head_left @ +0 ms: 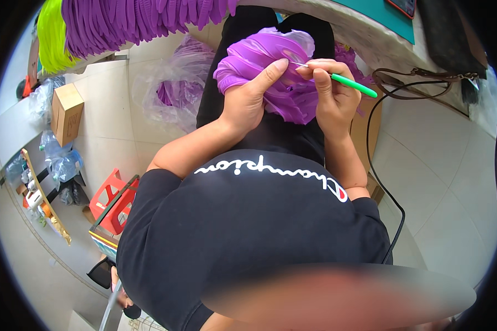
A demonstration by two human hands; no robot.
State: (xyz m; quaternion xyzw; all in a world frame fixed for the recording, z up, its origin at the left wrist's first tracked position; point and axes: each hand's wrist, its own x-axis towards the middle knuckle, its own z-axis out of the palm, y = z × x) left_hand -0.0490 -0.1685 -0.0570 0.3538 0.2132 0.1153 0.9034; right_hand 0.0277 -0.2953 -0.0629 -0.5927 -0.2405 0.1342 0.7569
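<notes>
A bundle of shiny purple, rubbery-looking sheet pieces (254, 58) rests over my lap, folded and ribbed. My left hand (244, 107) grips its near side, thumb pressed on top close to a round opening. In my right hand (337, 102) is a slim tool with a green handle (359, 86), pinched between thumb and fingers. Its thin metal tip points left and meets the purple material beside my left thumb. What exactly the tip is, blade or hook, is too small to tell. My left fingers are hidden beneath the bundle.
Purple strips (132, 25) and lime-green strips (52, 44) hang over the table edge ahead. A clear plastic bag (149, 94) with purple pieces lies on the floor left. A cardboard box (67, 113) and red stool (110, 201) stand further left. A black cable (378, 176) runs down at right.
</notes>
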